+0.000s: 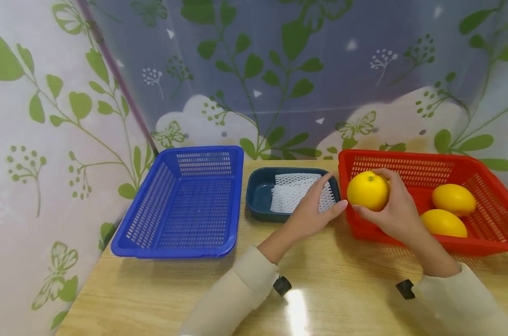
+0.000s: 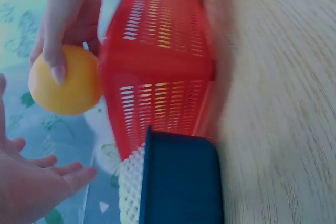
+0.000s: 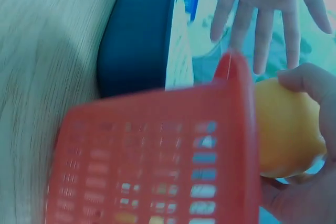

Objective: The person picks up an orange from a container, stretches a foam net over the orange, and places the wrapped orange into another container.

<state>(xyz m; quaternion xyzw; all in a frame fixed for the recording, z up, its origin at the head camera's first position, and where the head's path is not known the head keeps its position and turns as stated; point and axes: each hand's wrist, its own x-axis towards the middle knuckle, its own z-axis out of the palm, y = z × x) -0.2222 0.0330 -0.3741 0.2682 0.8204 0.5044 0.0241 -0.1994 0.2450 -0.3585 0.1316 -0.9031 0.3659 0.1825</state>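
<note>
In the head view my right hand grips a round yellow citrus fruit over the left end of the red basket. The right wrist view shows the thumb and fingers curled round the same fruit. My left hand hovers over the right end of a dark teal tray, its fingers spread and holding nothing. White foam netting lies in that tray. Two more yellow fruits rest inside the red basket. From the left wrist, the left palm shows open, apart from the fruit.
A blue basket with slotted walls stands on the left of the wooden table. Behind everything hangs a leaf-patterned curtain. The red basket's raised rim stands between the table and the held fruit.
</note>
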